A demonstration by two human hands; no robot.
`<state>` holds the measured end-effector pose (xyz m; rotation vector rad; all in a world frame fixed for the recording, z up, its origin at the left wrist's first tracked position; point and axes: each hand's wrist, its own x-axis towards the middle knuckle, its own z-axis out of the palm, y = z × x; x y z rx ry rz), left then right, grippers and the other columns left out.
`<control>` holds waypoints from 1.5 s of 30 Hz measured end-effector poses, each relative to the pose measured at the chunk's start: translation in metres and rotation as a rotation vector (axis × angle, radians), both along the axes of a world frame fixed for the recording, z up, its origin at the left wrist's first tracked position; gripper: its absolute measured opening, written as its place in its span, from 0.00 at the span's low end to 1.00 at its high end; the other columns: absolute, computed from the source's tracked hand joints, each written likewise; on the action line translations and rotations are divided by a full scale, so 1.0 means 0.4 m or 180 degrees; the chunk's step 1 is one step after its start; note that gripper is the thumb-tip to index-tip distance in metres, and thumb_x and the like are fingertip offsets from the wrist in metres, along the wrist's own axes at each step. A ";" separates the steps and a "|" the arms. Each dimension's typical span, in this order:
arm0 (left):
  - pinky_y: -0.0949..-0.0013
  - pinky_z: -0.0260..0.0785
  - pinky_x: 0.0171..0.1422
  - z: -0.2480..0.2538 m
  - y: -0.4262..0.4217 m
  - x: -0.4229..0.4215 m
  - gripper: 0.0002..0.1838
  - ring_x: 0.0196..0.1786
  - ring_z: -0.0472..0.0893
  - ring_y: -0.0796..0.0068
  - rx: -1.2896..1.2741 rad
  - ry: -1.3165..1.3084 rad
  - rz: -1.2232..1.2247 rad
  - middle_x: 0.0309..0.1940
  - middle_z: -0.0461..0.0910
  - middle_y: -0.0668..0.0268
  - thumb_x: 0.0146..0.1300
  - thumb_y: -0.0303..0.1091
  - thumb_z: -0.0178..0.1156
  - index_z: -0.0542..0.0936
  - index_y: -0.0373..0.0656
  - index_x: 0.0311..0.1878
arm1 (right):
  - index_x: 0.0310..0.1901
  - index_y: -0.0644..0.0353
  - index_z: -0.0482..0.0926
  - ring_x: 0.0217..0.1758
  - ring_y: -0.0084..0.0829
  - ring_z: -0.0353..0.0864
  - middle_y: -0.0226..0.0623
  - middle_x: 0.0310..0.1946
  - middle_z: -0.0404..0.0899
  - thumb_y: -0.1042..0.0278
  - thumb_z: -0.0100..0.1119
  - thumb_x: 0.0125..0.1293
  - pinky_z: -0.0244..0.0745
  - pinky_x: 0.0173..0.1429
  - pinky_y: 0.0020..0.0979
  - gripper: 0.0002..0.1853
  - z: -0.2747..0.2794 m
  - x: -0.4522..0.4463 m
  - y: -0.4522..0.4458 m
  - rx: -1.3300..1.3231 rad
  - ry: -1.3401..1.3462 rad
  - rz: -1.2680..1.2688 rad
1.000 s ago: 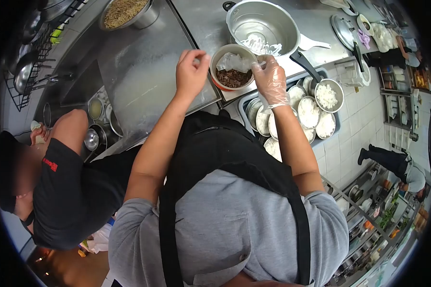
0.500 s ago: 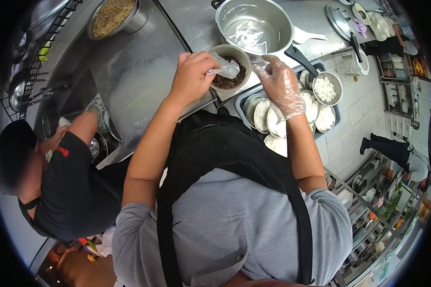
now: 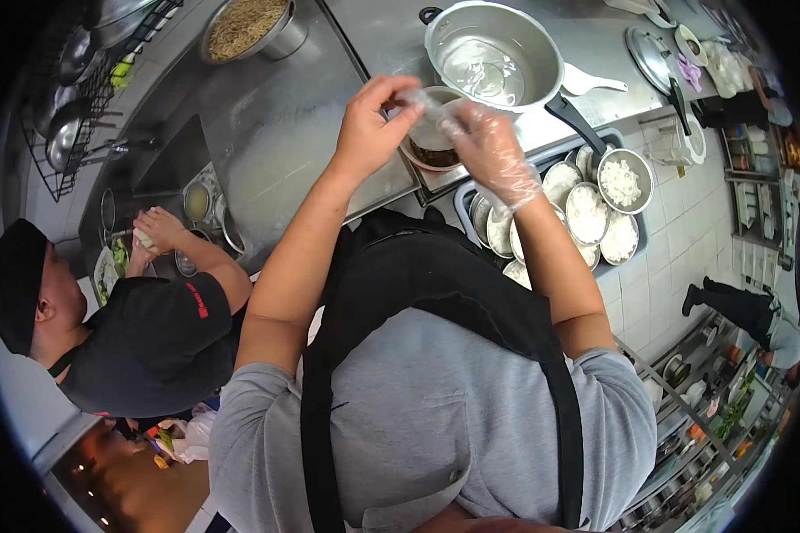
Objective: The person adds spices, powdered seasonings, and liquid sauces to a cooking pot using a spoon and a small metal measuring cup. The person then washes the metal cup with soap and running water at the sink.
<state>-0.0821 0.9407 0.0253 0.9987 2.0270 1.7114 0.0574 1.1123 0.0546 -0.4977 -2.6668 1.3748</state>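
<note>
Bare-skinned, my left hand (image 3: 375,123) pinches one side of a clear plastic piece (image 3: 431,111), which is blurred. My right hand (image 3: 496,153) wears a clear plastic glove, and its fingers are closed at the other side of that plastic. Both hands are above a round container (image 3: 433,158) with dark brown food in it, partly hidden by the plastic and my fingers. Just beyond stands a large metal pot (image 3: 542,84) with a little white residue inside. Beside my right forearm, a grey tub (image 3: 640,242) holds several bowls of white rice (image 3: 587,213).
A saucepan of rice (image 3: 620,182) rests at the tub's edge. A white paddle (image 3: 593,83) lies right of the pot. At the back left is a bowl of brown food (image 3: 243,28). A co-worker (image 3: 151,342) stands close on the left; another person (image 3: 747,315) is far right.
My left hand has lifted the plastic from the container, and my right hand has moved left to meet it. The co-worker's hands have come together further right, over the sink area.
</note>
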 end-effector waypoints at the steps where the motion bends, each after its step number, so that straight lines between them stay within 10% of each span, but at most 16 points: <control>1: 0.65 0.79 0.59 -0.003 -0.006 0.008 0.14 0.51 0.85 0.71 0.0009 0.0016 0.0035 0.49 0.87 0.63 0.70 0.23 0.70 0.88 0.38 0.57 | 0.52 0.65 0.88 0.46 0.53 0.90 0.50 0.41 0.90 0.64 0.68 0.74 0.83 0.55 0.45 0.13 0.001 -0.003 -0.003 0.0009 0.0016 0.0035; 4: 0.63 0.80 0.61 -0.029 -0.046 0.040 0.20 0.55 0.85 0.69 -0.0069 -0.0513 0.0827 0.53 0.86 0.61 0.78 0.30 0.68 0.81 0.36 0.68 | 0.55 0.67 0.86 0.47 0.23 0.85 0.31 0.44 0.89 0.68 0.66 0.80 0.79 0.55 0.30 0.11 0.017 -0.003 -0.009 -0.1292 0.0226 -0.0383; 7: 0.60 0.81 0.65 -0.029 -0.091 0.082 0.26 0.60 0.86 0.64 0.0236 -0.1937 0.1087 0.61 0.84 0.54 0.84 0.39 0.64 0.74 0.32 0.74 | 0.60 0.67 0.85 0.48 0.22 0.85 0.32 0.47 0.89 0.67 0.65 0.81 0.79 0.57 0.29 0.14 0.068 -0.012 -0.042 -0.2068 0.0322 -0.0576; 13: 0.49 0.80 0.72 -0.015 -0.122 0.102 0.29 0.67 0.85 0.52 0.1605 -0.4475 -0.0738 0.69 0.82 0.48 0.90 0.50 0.51 0.72 0.34 0.77 | 0.61 0.65 0.83 0.51 0.24 0.86 0.34 0.50 0.88 0.70 0.63 0.82 0.80 0.56 0.28 0.13 0.099 -0.024 -0.083 -0.3042 0.0559 -0.0633; 18: 0.65 0.86 0.57 -0.034 -0.144 0.085 0.16 0.54 0.89 0.67 0.1228 -0.3458 0.0011 0.57 0.88 0.59 0.87 0.38 0.58 0.80 0.38 0.67 | 0.50 0.65 0.84 0.43 0.23 0.85 0.33 0.42 0.88 0.75 0.70 0.75 0.80 0.52 0.27 0.06 0.045 -0.010 -0.066 -0.1922 0.0908 -0.0964; 25: 0.61 0.85 0.60 -0.047 -0.152 0.076 0.15 0.54 0.87 0.68 0.1035 -0.3219 0.0446 0.57 0.86 0.61 0.86 0.39 0.62 0.80 0.37 0.64 | 0.40 0.62 0.82 0.46 0.22 0.85 0.34 0.42 0.89 0.81 0.77 0.67 0.80 0.56 0.29 0.09 0.066 0.040 -0.080 -0.2299 0.0838 -0.0632; 35: 0.58 0.83 0.62 -0.042 -0.152 0.082 0.18 0.60 0.86 0.65 0.1164 -0.3699 0.0318 0.62 0.85 0.60 0.89 0.43 0.54 0.79 0.40 0.68 | 0.67 0.67 0.82 0.68 0.32 0.80 0.38 0.61 0.87 0.56 0.62 0.83 0.69 0.78 0.39 0.23 0.072 0.059 -0.064 -0.2149 0.0424 0.0493; 45: 0.56 0.78 0.69 -0.095 -0.141 0.076 0.16 0.63 0.84 0.63 0.1666 -0.3727 0.0381 0.63 0.84 0.56 0.86 0.32 0.56 0.76 0.37 0.69 | 0.49 0.62 0.82 0.48 0.23 0.86 0.35 0.47 0.89 0.78 0.77 0.70 0.81 0.56 0.29 0.12 0.051 0.067 -0.101 -0.1989 0.1028 -0.0742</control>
